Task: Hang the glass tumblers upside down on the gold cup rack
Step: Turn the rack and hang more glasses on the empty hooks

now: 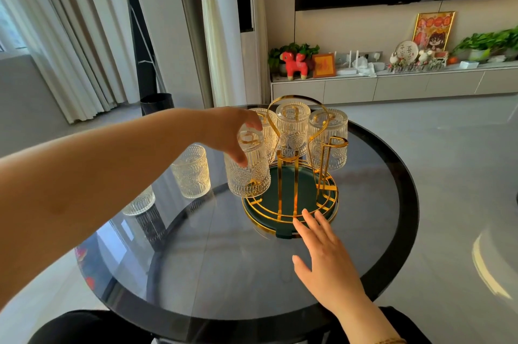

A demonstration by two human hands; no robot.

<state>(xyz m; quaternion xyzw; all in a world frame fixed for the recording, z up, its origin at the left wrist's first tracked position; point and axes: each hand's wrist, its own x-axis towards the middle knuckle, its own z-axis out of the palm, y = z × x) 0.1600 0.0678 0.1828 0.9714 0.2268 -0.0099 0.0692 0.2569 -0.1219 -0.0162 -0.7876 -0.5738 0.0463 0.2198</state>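
Now the left hand (232, 133) grips a tumbler (248, 167) over a rack (291, 203) peg, right fingers (311, 220) open; next, I think, release it.

Clear pressed-glass tumblers (248, 164), ribbed with embossed medallion pattern, shiny. Shiny polished gold metal wire cup rack (294, 147), reflective. Dark green round tray base (291, 175) inside the rack's bottom ring, smooth, satin finish; material unclear. Round smoked-glass tabletop (224, 259) under the rack, glossy, mirror-like reflections, black glossy rim. Two more matching ribbed glass tumblers (192, 172) left of the rack. Floor beyond the table: pale glossy tile. White pleated cloth curtains, matt, far left of the rack.
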